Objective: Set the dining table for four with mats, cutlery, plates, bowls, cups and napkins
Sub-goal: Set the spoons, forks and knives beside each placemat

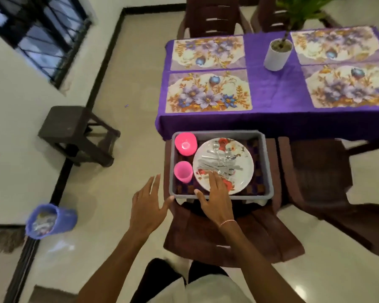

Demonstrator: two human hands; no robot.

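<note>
Reaching out from the bottom of the view, both hands are released and grasp nothing. The left hand hovers with fingers spread just beside the near left corner of a grey tray. The right hand, a pink band at its wrist, lies over the tray's near rim with straight fingers on a flowered plate, fingertips at a heap of steel cutlery piled on that plate.

Two pink cups stand left of the plate in the tray: a near cup and a wider far cup. The tray sits on a brown chair, and a second chair stands to its right.

Beyond is the counter, under a purple cloth. It bears four floral mats: near left, far left, near right and far right. One white plant pot stands between them. Two more chairs face the far side.

The floor is cream tile edged in black. At left are one blue bin of rubbish, one dark stool and a barred window.
</note>
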